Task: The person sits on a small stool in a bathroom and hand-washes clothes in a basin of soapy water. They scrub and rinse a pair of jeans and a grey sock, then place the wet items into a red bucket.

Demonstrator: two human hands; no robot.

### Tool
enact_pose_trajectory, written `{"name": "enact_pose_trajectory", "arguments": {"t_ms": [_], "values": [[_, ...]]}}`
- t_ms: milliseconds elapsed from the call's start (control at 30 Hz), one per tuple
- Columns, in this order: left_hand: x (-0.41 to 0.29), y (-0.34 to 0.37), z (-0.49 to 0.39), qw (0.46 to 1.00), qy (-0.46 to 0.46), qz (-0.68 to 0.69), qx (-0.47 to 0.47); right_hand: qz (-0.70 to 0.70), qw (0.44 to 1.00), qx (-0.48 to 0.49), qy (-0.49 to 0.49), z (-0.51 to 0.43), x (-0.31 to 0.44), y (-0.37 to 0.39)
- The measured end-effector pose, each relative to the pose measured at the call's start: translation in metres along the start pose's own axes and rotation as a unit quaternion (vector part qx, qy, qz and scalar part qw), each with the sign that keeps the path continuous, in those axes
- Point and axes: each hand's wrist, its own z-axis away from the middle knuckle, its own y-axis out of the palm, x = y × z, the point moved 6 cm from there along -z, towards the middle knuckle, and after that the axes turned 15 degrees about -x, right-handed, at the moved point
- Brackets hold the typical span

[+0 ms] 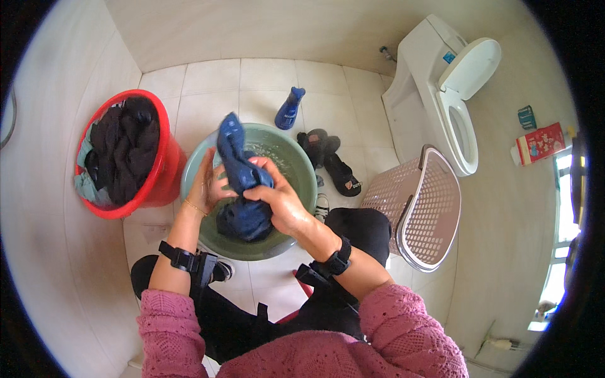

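Note:
A wet dark blue cloth garment (243,170) is bunched over a green basin (308,189) of water, its lower part in the basin. My right hand (279,201) grips it near the middle, thumb across the fabric. To the left of the cloth, my left hand (210,182) has its fingers apart, with their tips close to the fabric; whether they touch it I cannot tell. The garment's narrow upper end points up and away from me. Water (272,153) with some froth shows along the basin's far side.
Dark and pale green clothes (125,146) fill a red bucket (165,160) at left. Beyond the basin stands a blue bottle (289,109). Black slippers (342,175) lie to its right, near a pinkish perforated laundry basket (427,212). A white toilet (425,94) stands farther back.

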Motion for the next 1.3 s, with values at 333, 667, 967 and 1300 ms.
{"name": "enact_pose_trajectory", "arguments": {"t_ms": [333,667,967,1300], "values": [[-0.031,0.093,0.104,0.629,0.651,-0.419,-0.067,-0.269,0.911,0.120,0.288,-0.036,-0.055,0.010],[-0.024,-0.003,-0.015,0.926,0.248,-0.232,-0.164,0.008,0.973,-0.156,0.173,-0.015,-0.074,-0.012],[-0.063,0.022,0.041,0.940,0.334,-0.072,-0.016,-0.050,0.986,-0.077,-0.141,-0.032,-0.017,-0.029],[-0.123,-0.018,0.075,0.809,0.545,-0.111,-0.190,0.030,0.954,-0.163,-0.248,-0.020,0.023,-0.026]]}}
